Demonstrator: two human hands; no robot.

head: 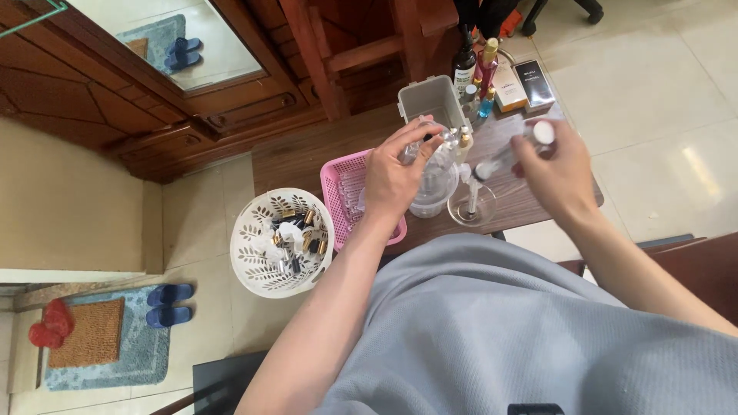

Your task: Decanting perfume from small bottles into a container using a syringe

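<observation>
A round basket (257, 230) of small bottles is set on the floor left of the table (307, 150), and a square basket (338, 192) is placed on the table's left edge, just right of it. An open box (430, 100) is found further back, with upright bottles (465, 65) and two boxes (523, 86) lined up to its right. Two pairs of slippers (169, 305) are left on mats (one pair beyond the doorway).

Brown wooden table (307, 146), pink basket (338, 184), grey tub (430, 98), clear cup (430, 201), glass dish (470, 209), bottles (464, 65), boxes (523, 84)
</observation>
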